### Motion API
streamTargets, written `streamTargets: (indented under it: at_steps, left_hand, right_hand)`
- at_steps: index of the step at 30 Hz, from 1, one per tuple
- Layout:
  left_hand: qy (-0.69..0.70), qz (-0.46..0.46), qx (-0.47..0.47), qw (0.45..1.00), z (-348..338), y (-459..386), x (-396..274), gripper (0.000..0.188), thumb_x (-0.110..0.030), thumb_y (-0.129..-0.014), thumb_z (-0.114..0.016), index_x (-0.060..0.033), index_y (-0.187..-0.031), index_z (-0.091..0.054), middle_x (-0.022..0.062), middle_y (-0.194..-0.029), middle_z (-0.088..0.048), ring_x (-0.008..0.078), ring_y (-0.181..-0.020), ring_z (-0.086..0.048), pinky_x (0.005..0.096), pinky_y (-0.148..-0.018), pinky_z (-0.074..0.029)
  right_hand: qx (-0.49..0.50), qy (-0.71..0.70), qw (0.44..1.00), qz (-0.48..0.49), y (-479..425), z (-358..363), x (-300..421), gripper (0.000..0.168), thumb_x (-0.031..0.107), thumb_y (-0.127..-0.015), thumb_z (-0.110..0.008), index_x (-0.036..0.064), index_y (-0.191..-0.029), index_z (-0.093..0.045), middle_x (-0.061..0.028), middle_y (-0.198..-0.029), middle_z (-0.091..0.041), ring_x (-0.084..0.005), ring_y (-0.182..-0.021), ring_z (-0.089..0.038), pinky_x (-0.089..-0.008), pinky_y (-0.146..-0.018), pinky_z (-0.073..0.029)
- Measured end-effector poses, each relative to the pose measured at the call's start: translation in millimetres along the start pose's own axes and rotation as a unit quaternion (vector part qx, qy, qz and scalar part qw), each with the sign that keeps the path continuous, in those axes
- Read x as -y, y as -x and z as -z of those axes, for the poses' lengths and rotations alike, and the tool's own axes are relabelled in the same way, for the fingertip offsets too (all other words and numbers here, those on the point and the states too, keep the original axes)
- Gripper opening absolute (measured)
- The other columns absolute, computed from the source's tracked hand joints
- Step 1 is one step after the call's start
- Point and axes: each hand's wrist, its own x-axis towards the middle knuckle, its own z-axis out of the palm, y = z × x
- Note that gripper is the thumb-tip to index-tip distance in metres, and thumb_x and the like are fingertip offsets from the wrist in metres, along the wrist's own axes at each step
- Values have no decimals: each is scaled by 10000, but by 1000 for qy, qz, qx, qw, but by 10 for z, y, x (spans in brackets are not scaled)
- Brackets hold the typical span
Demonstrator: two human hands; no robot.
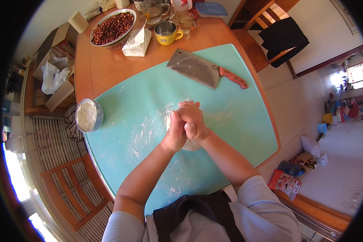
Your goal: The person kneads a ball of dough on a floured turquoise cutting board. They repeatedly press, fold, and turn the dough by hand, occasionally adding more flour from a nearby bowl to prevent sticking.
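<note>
A lump of pale dough lies on the floured green mat, mostly covered by my hands. My left hand and my right hand meet over it, pressed together and overlapping, both arms stretched forward. Dough shows below the wrists and at the left hand's outer side. Most fingers are hidden, so how they close around the dough is hard to see. Loose flour is scattered on the mat around them. Farther up the mat lies a cleaver, its red handle pointing right.
A bowl of flour stands at the mat's left edge. Beyond the mat are a bowl of reddish nuts or dates, a tissue pack, a yellow mug, glass cups and a blue-lidded container. Wooden chairs flank the table.
</note>
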Motion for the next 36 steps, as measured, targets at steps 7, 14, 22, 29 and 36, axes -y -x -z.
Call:
streamTargets:
  at_steps: [7, 14, 22, 29, 36]
  left_hand:
    - [-108, -22, -176, 978, -129, 86, 138, 641, -589, -887, -268, -19, -1075, -493, 94, -1042, -514, 203, -1049, -460, 330, -921, -348]
    - [-220, -120, -134, 959, -46, 58, 221, 601, -565, -894, -283, -9, -992, -490, 84, -922, -535, 167, -887, -504, 301, -796, -396]
    - [-336, -262, -100, 899, 43, -105, 209, 620, -591, -873, -307, 6, -875, -478, 72, -742, -519, 153, -692, -508, 271, -629, -418]
    - [-273, -74, -41, 958, 147, -55, 220, 765, -663, -841, -240, 34, -1080, -443, 104, -972, -513, 188, -921, -491, 293, -807, -391]
    - [-280, -108, -46, 953, -36, 17, 168, 861, -710, -810, -189, 30, -1209, -374, 113, -1119, -472, 215, -1066, -436, 317, -913, -338]
  right_hand:
    - [-162, -213, 928, -259, 159, -213, 204, 714, 557, -898, -176, -8, -807, -603, -98, -701, -600, -227, -658, -555, -381, -832, -425]
    - [-214, -402, 838, -301, 44, -149, 358, 704, 585, -892, -195, 12, -675, -542, -113, -626, -585, -224, -601, -551, -315, -711, -458]
    - [-278, -556, 729, -288, 50, -55, 312, 691, 604, -890, -207, 14, -776, -548, -110, -646, -596, -208, -696, -572, -296, -725, -458]
    - [-327, -501, 755, -267, 43, -132, 353, 653, 575, -905, -194, 12, -892, -526, -111, -704, -593, -225, -735, -572, -311, -727, -455]
    - [-190, -188, 961, -70, -5, -107, 223, 678, 571, -894, -220, -13, -901, -563, -117, -727, -591, -220, -669, -571, -323, -749, -442]
